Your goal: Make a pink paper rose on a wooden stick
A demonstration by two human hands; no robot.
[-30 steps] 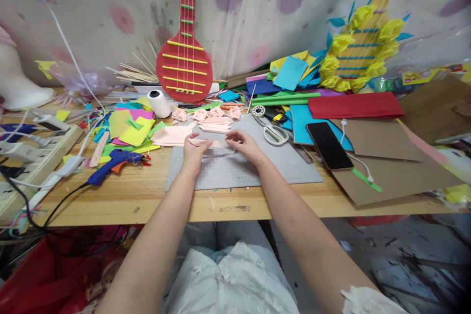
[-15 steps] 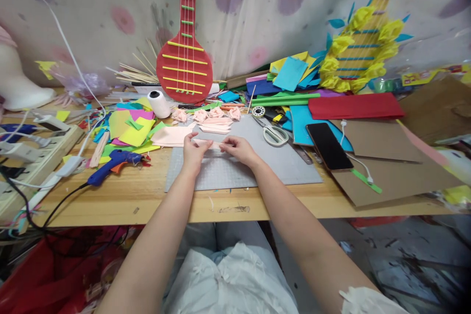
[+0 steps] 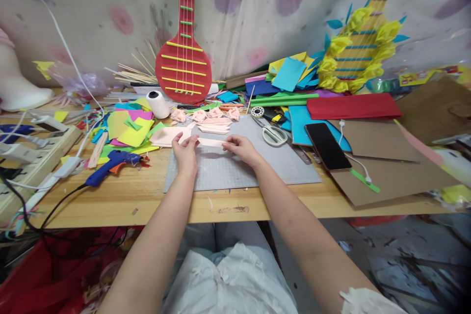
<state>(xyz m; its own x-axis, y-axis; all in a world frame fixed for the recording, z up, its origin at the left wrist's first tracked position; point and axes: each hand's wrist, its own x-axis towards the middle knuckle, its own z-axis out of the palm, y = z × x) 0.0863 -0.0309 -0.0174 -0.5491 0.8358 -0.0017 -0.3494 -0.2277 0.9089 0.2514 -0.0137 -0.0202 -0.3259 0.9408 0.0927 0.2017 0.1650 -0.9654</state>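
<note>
Shifting our left hand [image 3: 186,156] toward nine o'clock, we are baring more of the strip [image 3: 211,142]. Our fingers [image 3: 232,141] are pinching both ends, right hand [image 3: 243,150] at three.

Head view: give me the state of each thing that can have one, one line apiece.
Left hand, pinching one end of the pink strip
Right hand, pinching the strip's other end
Pink strip, held out straight between the hands
Scissors, lying down; blades open or shut is unclear
Phone, face up, screen dark
Glue gun, lying down
Red guitar, upright, strung
Yellow guitar, tilted, strung
Pink flowers, shaped, in a row
</note>
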